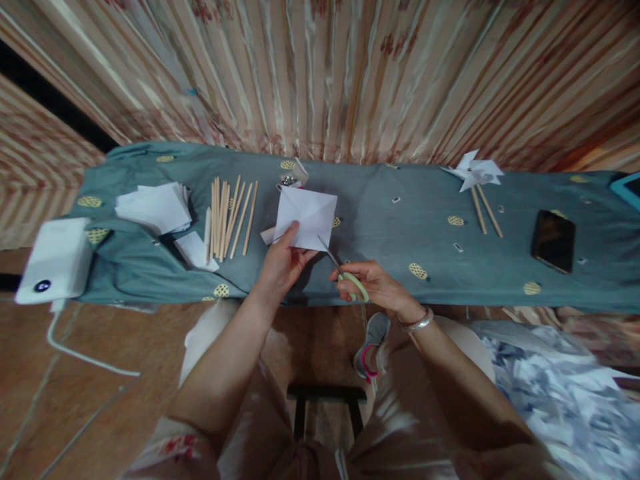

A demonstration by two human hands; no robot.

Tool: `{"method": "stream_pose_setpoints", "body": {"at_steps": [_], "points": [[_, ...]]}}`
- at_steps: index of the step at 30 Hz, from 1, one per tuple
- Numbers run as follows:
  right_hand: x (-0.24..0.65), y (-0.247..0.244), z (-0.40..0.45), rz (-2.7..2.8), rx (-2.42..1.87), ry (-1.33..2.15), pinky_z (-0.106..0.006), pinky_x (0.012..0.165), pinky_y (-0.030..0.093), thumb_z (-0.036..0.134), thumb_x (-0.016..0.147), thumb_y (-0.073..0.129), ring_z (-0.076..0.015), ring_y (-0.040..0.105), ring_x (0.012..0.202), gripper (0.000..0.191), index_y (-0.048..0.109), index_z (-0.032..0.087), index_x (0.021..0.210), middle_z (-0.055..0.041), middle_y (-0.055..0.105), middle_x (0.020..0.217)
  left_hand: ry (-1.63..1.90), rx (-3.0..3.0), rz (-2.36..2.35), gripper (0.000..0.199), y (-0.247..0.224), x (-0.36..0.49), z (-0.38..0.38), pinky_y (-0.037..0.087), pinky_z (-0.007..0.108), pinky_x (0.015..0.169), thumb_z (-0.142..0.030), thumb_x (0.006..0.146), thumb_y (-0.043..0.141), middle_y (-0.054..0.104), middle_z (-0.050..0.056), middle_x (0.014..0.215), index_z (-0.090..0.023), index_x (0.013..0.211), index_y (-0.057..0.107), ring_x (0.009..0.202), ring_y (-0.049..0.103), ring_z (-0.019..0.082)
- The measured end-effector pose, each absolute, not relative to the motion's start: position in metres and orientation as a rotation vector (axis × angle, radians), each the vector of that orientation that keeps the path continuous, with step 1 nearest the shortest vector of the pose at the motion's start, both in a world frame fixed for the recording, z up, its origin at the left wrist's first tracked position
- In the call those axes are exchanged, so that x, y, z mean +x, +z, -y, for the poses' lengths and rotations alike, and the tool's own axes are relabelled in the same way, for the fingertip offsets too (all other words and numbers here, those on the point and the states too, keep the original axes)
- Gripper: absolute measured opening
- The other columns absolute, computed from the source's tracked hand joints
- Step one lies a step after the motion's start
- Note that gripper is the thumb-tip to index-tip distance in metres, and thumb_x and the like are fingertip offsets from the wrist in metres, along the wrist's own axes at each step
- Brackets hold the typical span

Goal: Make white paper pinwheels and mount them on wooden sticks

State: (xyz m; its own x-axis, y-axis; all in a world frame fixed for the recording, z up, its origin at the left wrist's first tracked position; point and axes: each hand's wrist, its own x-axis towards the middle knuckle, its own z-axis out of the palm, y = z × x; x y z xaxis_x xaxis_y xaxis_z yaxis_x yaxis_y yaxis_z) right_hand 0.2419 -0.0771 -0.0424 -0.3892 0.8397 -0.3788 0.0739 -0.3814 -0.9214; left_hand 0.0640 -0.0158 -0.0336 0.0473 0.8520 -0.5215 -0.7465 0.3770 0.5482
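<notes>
My left hand (pixel 286 262) grips a square of white paper (pixel 307 215) by its lower edge, thumb on top and fingers beneath. Crease lines cross at the middle of the square. In my right hand (pixel 373 283) is a pair of scissors (pixel 356 285) with light green handles. Their blades point up and left, reaching the lower right corner of the paper. Whether the blades have cut into it is too small to tell. Just left of the paper lie several wooden sticks (pixel 220 217) in a loose row. Behind it sits a small heap of shiny bits (pixel 289 180).
A stack of white paper (pixel 155 205) and a white device (pixel 55 260) with a cable are at the left. To the right lie paper pinwheels (pixel 475 172) on sticks and a black phone (pixel 553 240). Paper scraps (pixel 565 400) fill a bag at the lower right.
</notes>
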Motion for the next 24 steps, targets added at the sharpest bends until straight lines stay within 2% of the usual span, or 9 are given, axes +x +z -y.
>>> {"method": "stream_pose_setpoints", "body": {"at_steps": [6,9,15,18,24], "points": [[0.2397,-0.0459,0.0761,1.24,-1.284,1.84,-0.02,0.052,0.044,0.058,0.057,0.087,-0.0064,0.055,0.051,0.052,0.069,0.016,0.082,0.0041,0.062,0.057,1.247,0.148,-0.864,0.021,-0.0359,0.0634,0.0166,0.057,0.039,0.098,-0.011,0.093,0.058,0.075,0.003,0.092,-0.016,0.112,0.066,0.084,0.071,0.015],[0.2389,-0.0476,0.0759,1.218,-1.292,1.84,-0.019,0.052,0.044,0.058,0.055,0.087,-0.0061,0.055,0.051,0.053,0.069,0.016,0.081,0.0047,0.062,0.056,1.247,0.156,-0.846,0.025,-0.037,0.0633,0.0165,0.057,0.039,0.098,-0.011,0.093,0.057,0.076,0.003,0.091,-0.016,0.116,0.065,0.084,0.071,0.015],[0.2401,-0.0501,0.0751,1.26,-1.295,1.824,-0.019,0.05,0.043,0.057,0.059,0.086,-0.0062,0.055,0.051,0.05,0.069,0.016,0.082,0.0042,0.062,0.058,1.237,0.166,-0.918,0.015,-0.0358,0.0636,0.0161,0.056,0.041,0.099,-0.012,0.092,0.057,0.075,0.004,0.091,-0.016,0.103,0.066,0.092,0.071,0.018],[0.2401,-0.0482,0.0755,1.229,-1.293,1.837,-0.019,0.051,0.044,0.058,0.057,0.087,-0.0066,0.056,0.052,0.052,0.068,0.016,0.083,0.0043,0.062,0.06,1.218,0.171,-0.961,0.01,-0.0333,0.0642,0.017,0.056,0.04,0.098,-0.012,0.093,0.057,0.074,0.003,0.088,-0.016,0.096,0.065,0.088,0.071,0.017],[0.2409,-0.0418,0.0768,1.305,-1.299,1.805,-0.02,0.051,0.042,0.061,0.061,0.083,-0.0072,0.054,0.054,0.053,0.068,0.016,0.085,0.0032,0.062,0.06,1.191,0.201,-0.938,0.01,-0.0347,0.0656,0.02,0.059,0.037,0.09,-0.012,0.091,0.057,0.074,0.001,0.086,-0.016,0.097,0.065,0.078,0.07,0.014]]}}
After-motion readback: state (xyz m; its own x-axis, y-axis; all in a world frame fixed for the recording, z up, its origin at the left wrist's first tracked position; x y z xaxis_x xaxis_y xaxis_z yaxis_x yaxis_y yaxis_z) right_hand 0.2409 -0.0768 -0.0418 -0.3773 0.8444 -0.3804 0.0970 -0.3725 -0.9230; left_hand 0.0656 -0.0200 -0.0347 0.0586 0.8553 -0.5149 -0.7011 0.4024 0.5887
